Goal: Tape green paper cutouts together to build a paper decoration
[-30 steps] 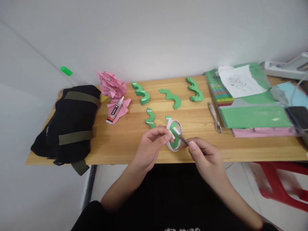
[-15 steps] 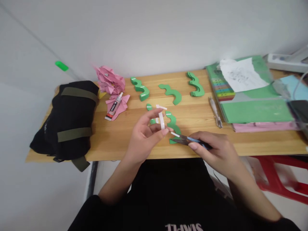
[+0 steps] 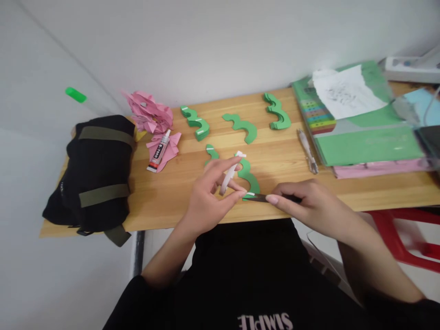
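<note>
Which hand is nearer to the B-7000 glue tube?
Left. The left hand is to the right of the B-7000 glue tube and nearer the person; the right hand is much farther right, beyond the left one.

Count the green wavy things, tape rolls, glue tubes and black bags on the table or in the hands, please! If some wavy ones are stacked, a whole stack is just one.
Green wavy things: 5
Tape roll: 1
Glue tube: 1
Black bag: 1
Total: 8
</note>
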Demonstrator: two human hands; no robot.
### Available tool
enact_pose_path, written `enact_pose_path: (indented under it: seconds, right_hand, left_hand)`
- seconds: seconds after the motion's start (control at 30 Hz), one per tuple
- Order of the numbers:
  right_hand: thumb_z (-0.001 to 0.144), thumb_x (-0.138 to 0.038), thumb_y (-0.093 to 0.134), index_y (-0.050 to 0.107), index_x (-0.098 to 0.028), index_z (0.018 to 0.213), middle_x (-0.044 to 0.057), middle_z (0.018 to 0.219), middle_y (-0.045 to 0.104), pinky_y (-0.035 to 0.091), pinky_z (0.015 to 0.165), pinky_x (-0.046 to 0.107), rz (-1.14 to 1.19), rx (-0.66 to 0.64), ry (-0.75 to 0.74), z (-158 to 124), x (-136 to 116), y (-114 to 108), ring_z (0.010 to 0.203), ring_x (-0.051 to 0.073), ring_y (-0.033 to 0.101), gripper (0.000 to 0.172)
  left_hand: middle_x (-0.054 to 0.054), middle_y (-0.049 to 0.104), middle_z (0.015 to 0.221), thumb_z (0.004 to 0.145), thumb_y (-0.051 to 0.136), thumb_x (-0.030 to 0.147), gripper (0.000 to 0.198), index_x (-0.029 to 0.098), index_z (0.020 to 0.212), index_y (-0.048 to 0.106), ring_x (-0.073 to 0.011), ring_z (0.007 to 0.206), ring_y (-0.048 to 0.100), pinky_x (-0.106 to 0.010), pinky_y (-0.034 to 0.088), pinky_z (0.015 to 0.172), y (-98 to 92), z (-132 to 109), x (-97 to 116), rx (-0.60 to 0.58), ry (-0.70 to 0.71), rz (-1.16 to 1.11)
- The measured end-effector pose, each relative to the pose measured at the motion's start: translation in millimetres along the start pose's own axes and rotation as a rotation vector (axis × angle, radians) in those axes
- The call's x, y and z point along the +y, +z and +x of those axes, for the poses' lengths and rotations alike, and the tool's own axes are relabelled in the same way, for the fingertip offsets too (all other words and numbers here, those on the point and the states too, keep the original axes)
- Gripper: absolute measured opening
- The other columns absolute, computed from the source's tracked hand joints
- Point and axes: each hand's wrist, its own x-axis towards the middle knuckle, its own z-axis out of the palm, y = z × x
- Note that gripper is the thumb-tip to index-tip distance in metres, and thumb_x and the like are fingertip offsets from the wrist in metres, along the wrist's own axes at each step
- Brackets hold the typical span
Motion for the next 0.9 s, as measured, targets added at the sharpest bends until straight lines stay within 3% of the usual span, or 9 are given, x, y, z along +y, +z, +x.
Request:
enact_pose_path:
  seconds: [0.1,0.2,0.33,0.43,0.63,0.83,0.9]
  right_hand:
    - [0.087,-0.063,0.051,0.055,-0.020,0.055,-0.004,0.044,0.039,0.024,0.043,0.027,-0.057,-0.035,0.022,-0.4,6.2,-4.0,0.040,0.009,0.033,0.054]
    - [0.080,-0.062,0.062,0.055,-0.021,0.054,-0.004,0.044,0.044,0.025,0.042,0.026,-0.022,-0.047,0.058,-0.4,12.8,-5.2,0.040,0.009,0.037,0.050]
    - [0.071,-0.054,0.073,0.065,-0.021,0.069,0.001,0.068,0.067,0.042,0.053,0.026,0.324,0.192,0.129,7.5,11.6,10.4,0.058,0.014,0.056,0.034]
    - [0.067,-0.051,0.076,0.069,-0.021,0.080,0.003,0.080,0.072,0.049,0.061,0.028,0.582,0.287,0.177,17.5,5.0,30.6,0.068,0.016,0.062,0.034]
    - [0.069,-0.047,0.072,0.064,-0.019,0.066,-0.002,0.060,0.059,0.042,0.054,0.025,0.708,0.304,0.207,27.4,-2.8,45.7,0.056,0.011,0.050,0.029]
    - [0.070,-0.045,0.072,0.061,-0.018,0.066,-0.007,0.054,0.046,0.032,0.047,0.023,0.779,0.242,0.220,29.2,-3.8,43.3,0.047,0.006,0.034,0.029]
    - [0.068,-0.045,0.073,0.063,-0.018,0.070,-0.007,0.055,0.047,0.032,0.048,0.023,0.797,0.234,0.245,31.3,-3.9,46.8,0.048,0.006,0.035,0.029]
  left_hand:
    - [-0.002,0.064,0.115,0.072,0.076,0.008,0.057,0.037,0.121,0.066,-0.0082,0.068,0.068,-0.021,0.052,0.064,1.2,0.4,-4.9,0.016,-0.032,-0.008]
    - [-0.002,0.066,0.116,0.070,0.079,0.011,0.055,0.034,0.118,0.067,-0.0078,0.069,0.068,-0.022,0.055,0.068,3.3,1.9,-9.0,0.068,-0.116,-0.148]
    - [-0.002,0.070,0.112,0.066,0.083,0.015,0.050,0.028,0.112,0.069,-0.0084,0.070,0.069,-0.023,0.059,0.070,8.0,2.3,-16.0,0.125,-0.233,-0.344]
    - [-0.003,0.070,0.113,0.066,0.083,0.016,0.048,0.026,0.111,0.068,-0.0104,0.073,0.071,-0.025,0.060,0.073,12.4,0.4,-21.8,0.148,-0.237,-0.406]
    - [-0.004,0.069,0.121,0.071,0.081,0.016,0.046,0.028,0.113,0.067,-0.0123,0.076,0.074,-0.028,0.060,0.077,13.4,-4.8,-22.1,0.152,-0.207,-0.396]
    - [-0.004,0.069,0.122,0.075,0.078,0.016,0.045,0.030,0.116,0.066,-0.0142,0.079,0.074,-0.030,0.060,0.079,-5.0,-17.3,-17.0,0.213,-0.176,-0.351]
    - [-0.004,0.069,0.123,0.075,0.078,0.017,0.046,0.031,0.117,0.066,-0.0144,0.079,0.074,-0.030,0.060,0.080,-11.3,-23.2,-16.8,0.242,-0.176,-0.338]
